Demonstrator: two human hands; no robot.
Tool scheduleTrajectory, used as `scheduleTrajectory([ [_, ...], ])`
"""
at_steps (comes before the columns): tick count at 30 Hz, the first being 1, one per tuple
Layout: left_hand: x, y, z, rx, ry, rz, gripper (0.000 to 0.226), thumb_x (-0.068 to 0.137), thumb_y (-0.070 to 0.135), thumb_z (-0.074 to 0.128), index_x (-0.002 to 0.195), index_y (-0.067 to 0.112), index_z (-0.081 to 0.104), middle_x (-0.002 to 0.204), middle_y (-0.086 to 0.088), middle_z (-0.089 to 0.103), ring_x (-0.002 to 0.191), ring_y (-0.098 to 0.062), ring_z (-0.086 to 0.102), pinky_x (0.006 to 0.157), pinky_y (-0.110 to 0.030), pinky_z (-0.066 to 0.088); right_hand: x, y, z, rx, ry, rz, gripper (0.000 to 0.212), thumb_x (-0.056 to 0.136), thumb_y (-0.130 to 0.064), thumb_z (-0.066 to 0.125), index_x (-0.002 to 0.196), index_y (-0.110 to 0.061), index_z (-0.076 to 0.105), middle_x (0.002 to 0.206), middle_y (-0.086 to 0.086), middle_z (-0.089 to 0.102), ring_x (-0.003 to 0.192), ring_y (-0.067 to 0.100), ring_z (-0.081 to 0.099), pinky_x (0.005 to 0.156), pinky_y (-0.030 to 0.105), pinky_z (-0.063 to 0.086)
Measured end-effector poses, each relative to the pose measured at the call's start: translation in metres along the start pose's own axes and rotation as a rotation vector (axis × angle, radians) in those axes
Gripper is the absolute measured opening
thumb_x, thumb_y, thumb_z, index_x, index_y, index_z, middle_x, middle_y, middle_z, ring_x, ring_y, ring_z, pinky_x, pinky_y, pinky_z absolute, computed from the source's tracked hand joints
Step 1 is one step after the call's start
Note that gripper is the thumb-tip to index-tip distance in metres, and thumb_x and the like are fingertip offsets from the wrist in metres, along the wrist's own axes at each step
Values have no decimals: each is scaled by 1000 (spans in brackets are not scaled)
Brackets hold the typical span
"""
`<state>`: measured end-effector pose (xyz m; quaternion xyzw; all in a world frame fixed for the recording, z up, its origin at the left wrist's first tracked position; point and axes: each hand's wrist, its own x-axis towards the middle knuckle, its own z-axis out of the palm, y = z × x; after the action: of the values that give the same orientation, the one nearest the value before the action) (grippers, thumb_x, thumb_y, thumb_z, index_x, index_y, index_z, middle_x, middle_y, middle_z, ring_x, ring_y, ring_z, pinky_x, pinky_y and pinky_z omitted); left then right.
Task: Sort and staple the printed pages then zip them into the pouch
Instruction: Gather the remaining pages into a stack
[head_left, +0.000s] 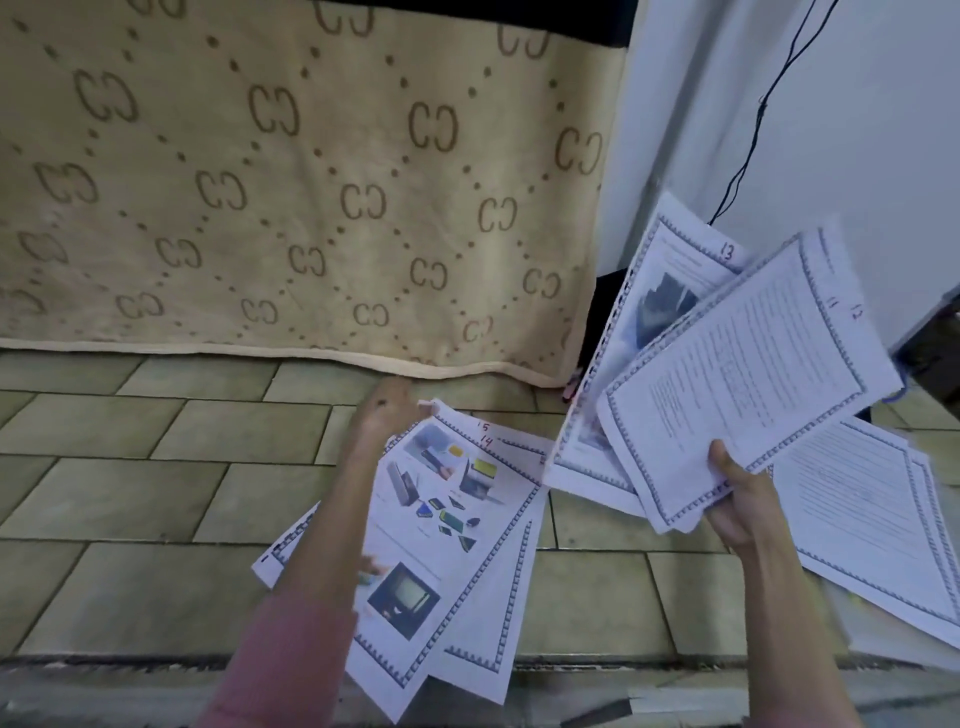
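Observation:
My right hand (737, 493) grips a fanned stack of printed pages (737, 384) with blue patterned borders, lifted above the floor; handwritten numbers 11, 12 and 13 show at their corners. My left hand (387, 415) holds the top edge of a second bundle of pages (447, 530) with colour pictures of devices, marked 14 and 15, at the lower centre. More bordered text pages (872, 525) lie on the floor at the right, partly under the lifted stack. No stapler or pouch is visible.
A beige patterned blanket (291, 197) hangs down to the tiled floor (130, 467) across the back. A white wall (857, 130) with a black cable (753, 135) stands at the right. A dark object (935, 353) sits at the far right edge.

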<state>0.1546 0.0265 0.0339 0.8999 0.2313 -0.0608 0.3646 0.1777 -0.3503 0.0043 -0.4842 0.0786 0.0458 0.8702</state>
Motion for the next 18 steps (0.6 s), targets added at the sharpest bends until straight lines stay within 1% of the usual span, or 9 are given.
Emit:
scheduleTrajectory([
  [3,-2,-39,15,338,-148,-228,73,65,55,73,118,12,48,128,-13,49,116,-31,48,92,-37,46,-2,8,-4,32,30,27,49,89,-12,53,138,-9,45,112,-2,70,102,14,67,84,35,56],
  [5,-7,-45,23,444,-131,-238,83,62,53,77,126,14,41,131,-12,41,124,-31,41,93,-40,43,-4,12,-1,68,40,48,71,74,-20,73,138,-9,45,118,2,68,106,16,66,85,35,56],
  [6,-11,-45,26,450,-105,-234,82,61,50,80,124,15,41,127,-11,42,122,-30,42,89,-39,44,-4,14,-1,84,43,57,80,67,-23,80,138,-10,46,125,5,64,110,18,64,86,36,55],
  [7,-13,-45,28,426,-84,-239,79,59,45,82,120,15,43,123,-10,46,118,-30,46,85,-37,45,-4,15,3,104,35,61,74,69,-23,80,135,-12,49,128,6,62,112,19,63,88,38,55],
  [9,-15,-46,28,336,-45,-239,65,60,37,84,110,14,48,113,-8,56,106,-27,56,79,-33,47,-6,18,8,123,12,80,30,87,-16,59,116,-18,67,121,4,66,105,16,66,87,37,54],
  [12,-16,-46,22,165,50,-153,28,72,22,76,94,13,62,98,-10,68,86,-25,64,69,-28,47,-3,27,10,149,-56,110,36,93,-15,46,86,-25,79,104,-2,73,95,11,70,85,33,55],
  [15,-15,-39,12,43,173,1,23,84,28,67,94,8,67,89,-14,68,77,-27,61,64,-28,44,-7,34,28,185,-120,184,18,83,-17,64,95,-18,77,111,4,71,100,17,68,91,41,51],
  [17,-14,-31,7,-76,189,87,25,90,29,59,100,8,66,96,-14,67,89,-30,62,74,-33,45,-7,44,40,132,-157,248,33,79,-15,71,111,-10,66,113,8,70,102,20,68,87,42,54],
  [18,-15,-25,4,-195,149,119,25,92,27,56,104,8,66,99,-13,67,95,-30,62,79,-34,46,-8,48,47,73,-162,259,30,82,-12,67,111,-8,61,105,7,73,95,19,70,79,38,58],
])
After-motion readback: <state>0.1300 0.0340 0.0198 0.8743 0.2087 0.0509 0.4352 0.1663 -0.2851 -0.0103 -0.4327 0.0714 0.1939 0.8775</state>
